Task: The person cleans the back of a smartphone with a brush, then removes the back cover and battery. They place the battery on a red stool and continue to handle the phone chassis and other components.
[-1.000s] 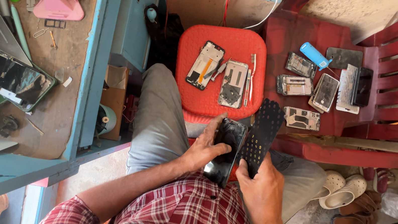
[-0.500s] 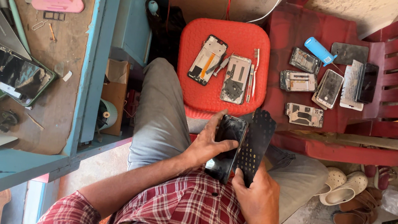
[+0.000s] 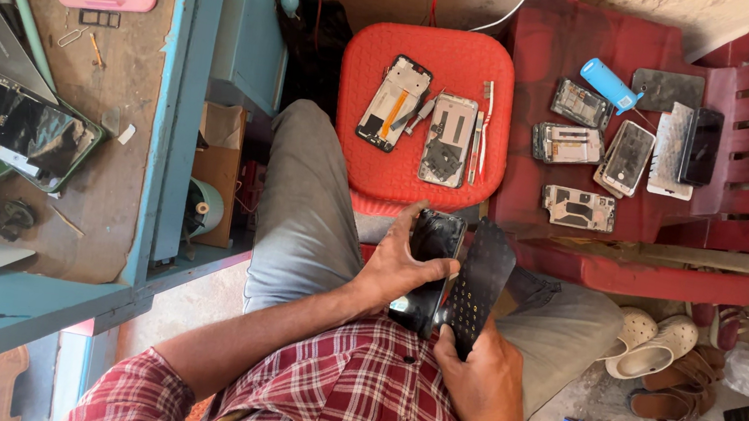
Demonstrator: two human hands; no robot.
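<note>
My left hand (image 3: 398, 266) grips a black phone (image 3: 432, 246) over my lap, thumb lying across its dark face. My right hand (image 3: 480, 371) holds a black perforated back cover (image 3: 481, 286) by its lower end, tilted up beside the phone's right edge. Both hands are above my grey trousers and checked shirt. In front of my knees stands a red stool (image 3: 437, 166) with two opened phone frames (image 3: 393, 102) (image 3: 448, 140) and thin tools lying on top.
A red plastic chair (image 3: 739, 112) to the right carries several phone parts and a blue cylinder (image 3: 607, 85). A blue-edged workbench (image 3: 156, 165) at the left holds a broken screen assembly (image 3: 14, 123), a pink case and small tools. Sandals (image 3: 653, 345) lie on the floor at right.
The cover in my right hand has swung slightly away from the phone. My hands stay over my lap, and the view has shifted a little.
</note>
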